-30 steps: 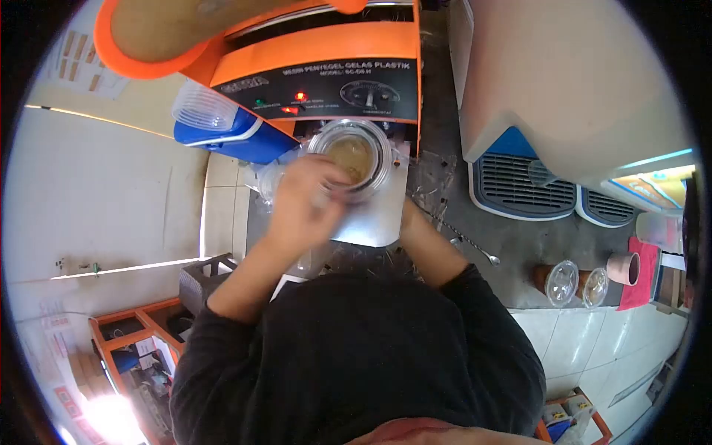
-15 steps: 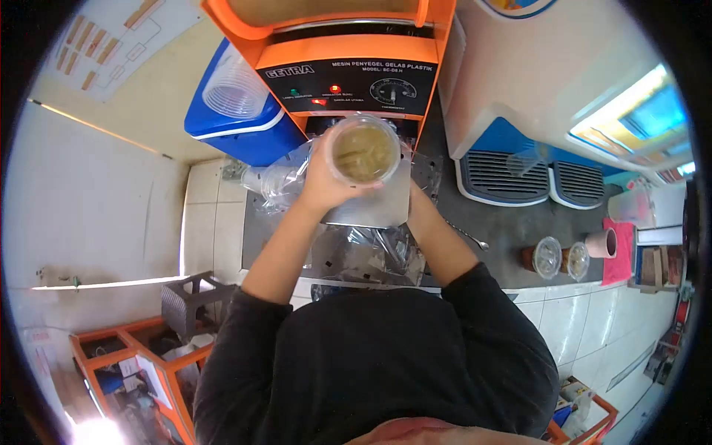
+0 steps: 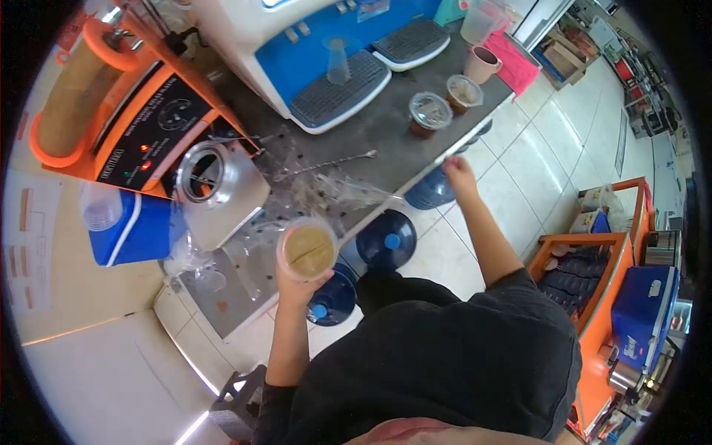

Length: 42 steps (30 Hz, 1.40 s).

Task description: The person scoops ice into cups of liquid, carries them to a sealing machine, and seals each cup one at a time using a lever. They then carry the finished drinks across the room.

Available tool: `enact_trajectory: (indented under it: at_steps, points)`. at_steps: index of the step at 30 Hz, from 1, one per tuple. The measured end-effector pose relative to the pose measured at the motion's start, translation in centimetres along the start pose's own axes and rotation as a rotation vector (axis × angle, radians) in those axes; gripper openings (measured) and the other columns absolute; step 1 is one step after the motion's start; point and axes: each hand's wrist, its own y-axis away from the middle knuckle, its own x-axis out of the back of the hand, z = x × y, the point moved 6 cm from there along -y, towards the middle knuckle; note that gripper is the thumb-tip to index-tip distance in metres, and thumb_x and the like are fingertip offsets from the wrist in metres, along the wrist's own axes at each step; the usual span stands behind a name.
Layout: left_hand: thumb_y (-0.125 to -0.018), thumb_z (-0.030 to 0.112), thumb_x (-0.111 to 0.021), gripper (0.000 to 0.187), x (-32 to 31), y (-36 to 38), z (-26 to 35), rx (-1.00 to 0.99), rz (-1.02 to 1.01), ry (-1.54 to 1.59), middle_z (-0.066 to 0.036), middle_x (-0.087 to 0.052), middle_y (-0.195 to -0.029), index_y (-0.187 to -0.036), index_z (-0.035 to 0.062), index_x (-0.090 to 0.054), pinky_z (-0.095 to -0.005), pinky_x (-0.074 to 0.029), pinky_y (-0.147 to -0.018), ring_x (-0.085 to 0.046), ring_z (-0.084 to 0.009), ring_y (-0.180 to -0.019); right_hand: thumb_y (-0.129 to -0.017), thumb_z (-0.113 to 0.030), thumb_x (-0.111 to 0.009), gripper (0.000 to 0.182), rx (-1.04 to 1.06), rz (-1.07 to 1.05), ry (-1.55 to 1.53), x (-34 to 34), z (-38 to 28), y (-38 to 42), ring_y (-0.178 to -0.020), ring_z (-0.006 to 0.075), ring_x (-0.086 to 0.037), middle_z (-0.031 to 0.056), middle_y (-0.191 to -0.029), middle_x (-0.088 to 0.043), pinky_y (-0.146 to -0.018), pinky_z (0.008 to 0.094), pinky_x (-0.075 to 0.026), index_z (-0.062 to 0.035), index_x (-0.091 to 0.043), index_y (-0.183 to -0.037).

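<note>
My left hand is wrapped round a plastic cup of yellowish-green drink, held upright over the counter's front edge. My right hand is off to the right, past the counter edge, its fingers curled; whether anything is in them is too small to tell. At the left stands the orange cup sealing machine, its red lights lit. Its metal cup plate sticks out in front with an empty round hole. Crumpled clear film lies beside the plate.
Two lidded brown drinks and a pink cup stand near a pink cloth. A long twisted spoon lies on the counter. Behind is a drink dispenser. Blue water bottles stand on the floor below.
The view has swung to the right. The cup has come away from the sealing machine in my left hand. My right hand has left the metal plate and moved out to the right.
</note>
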Motion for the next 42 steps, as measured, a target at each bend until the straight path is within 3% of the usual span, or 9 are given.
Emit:
enact_trajectory:
  at_steps: [4,6,9,19,23,27,32,35,42]
  points:
    - [-0.046,0.024,-0.088,0.103,-7.2,-1.2,-1.3,0.068,-0.216,0.011,-0.010,-0.046,-0.122,-0.130,0.0028,-0.031,-0.0379,-0.039,-0.096,-0.046,-0.0229,-0.114,-0.062,-0.022,-0.077,0.074,0.218,0.197,0.223,5.7,-3.2,-8.9,-0.086,0.0180,-0.053,0.0088,-0.101,-0.054,-0.073,0.0295,-0.045,0.0028,-0.042,-0.122]
    - [-0.046,0.022,-0.088,0.099,-10.1,-3.0,-2.3,0.005,-0.330,-0.139,-0.012,-0.046,-0.123,-0.127,0.0037,-0.035,-0.0381,-0.038,-0.096,-0.045,-0.0248,-0.115,-0.056,-0.023,-0.083,0.105,0.449,0.048,0.149,5.9,-4.3,-14.3,-0.119,0.0233,-0.039,0.0177,-0.129,-0.038,-0.099,0.0319,-0.031,0.0014,-0.021,-0.136]
    - [-0.043,0.033,-0.087,0.094,-14.5,-6.3,-4.3,0.002,-0.433,-0.241,-0.018,-0.036,-0.133,-0.121,0.0040,-0.044,-0.0403,-0.033,-0.099,-0.037,-0.0303,-0.122,-0.058,-0.017,-0.081,0.107,0.358,-0.322,-0.057,3.6,-8.4,-16.6,-0.125,0.0238,-0.033,0.0134,-0.133,-0.036,-0.105,0.0351,-0.023,-0.0023,-0.011,-0.139]
    - [-0.040,0.044,-0.085,0.084,-22.5,-17.2,-9.7,-0.160,-0.619,-0.321,-0.027,0.001,-0.145,-0.112,0.0097,-0.057,-0.0431,-0.019,-0.105,-0.012,-0.0370,-0.135,-0.045,-0.042,-0.085,0.089,0.483,-1.652,0.207,-0.2,-11.2,-18.6,-0.127,0.0324,-0.033,0.0228,-0.135,-0.035,-0.101,0.0418,-0.031,-0.0060,-0.050,-0.119]
    - [-0.039,0.046,-0.085,0.088,-23.0,-18.0,-11.6,-0.038,-0.634,-0.261,-0.022,-0.032,-0.136,-0.112,0.0076,-0.057,-0.0441,-0.022,-0.104,-0.024,-0.0375,-0.129,-0.045,-0.049,-0.082,0.081,0.824,-1.859,0.143,-4.9,-12.0,-17.4,-0.131,0.0388,-0.023,0.0262,-0.138,-0.027,-0.104,0.0461,-0.025,-0.0064,-0.057,-0.110]
    - [-0.039,0.048,-0.084,0.090,-22.2,-17.5,-10.2,-0.124,-0.477,-0.267,-0.015,-0.050,-0.122,-0.113,0.0059,-0.056,-0.0438,-0.025,-0.102,-0.032,-0.0359,-0.123,-0.040,-0.043,-0.083,0.081,0.522,-1.839,-0.114,-7.0,-10.7,-15.4,-0.131,0.0384,-0.022,0.0235,-0.139,-0.028,-0.106,0.0479,-0.019,-0.0056,-0.059,-0.109]
    - [-0.040,0.047,-0.085,0.090,-19.9,-9.8,-2.4,-0.220,-0.284,-0.148,-0.012,-0.053,-0.118,-0.114,0.0052,-0.056,-0.0433,-0.025,-0.101,-0.036,-0.0315,-0.119,-0.062,-0.018,-0.071,0.051,0.320,-1.703,-0.349,-9.2,-16.6,-7.0,-0.127,0.0347,-0.031,0.0219,-0.136,-0.033,-0.104,0.0428,-0.025,-0.0015,-0.059,-0.109]
    - [-0.041,0.043,-0.086,0.090,-18.1,0.1,4.9,-0.265,-0.133,-0.291,-0.015,-0.045,-0.127,-0.116,0.0051,-0.054,-0.0421,-0.026,-0.102,-0.031,-0.0304,-0.123,-0.050,-0.030,-0.079,0.066,-0.205,-1.625,-0.374,-10.8,-21.3,5.0,-0.129,0.0381,-0.026,0.0242,-0.138,-0.028,-0.104,0.0456,-0.022,-0.0026,-0.060,-0.106]
    - [-0.043,0.045,-0.086,0.091,-17.8,37.2,15.2,-0.293,0.590,-0.613,-0.019,-0.033,-0.134,-0.116,0.0030,-0.052,-0.0413,-0.027,-0.102,-0.019,-0.0322,-0.131,-0.045,-0.033,-0.083,0.075,-0.318,-2.287,-0.538,-10.8,-21.6,42.2,-0.129,0.0384,-0.024,0.0239,-0.140,-0.024,-0.105,0.0462,-0.021,-0.0026,-0.058,-0.108]
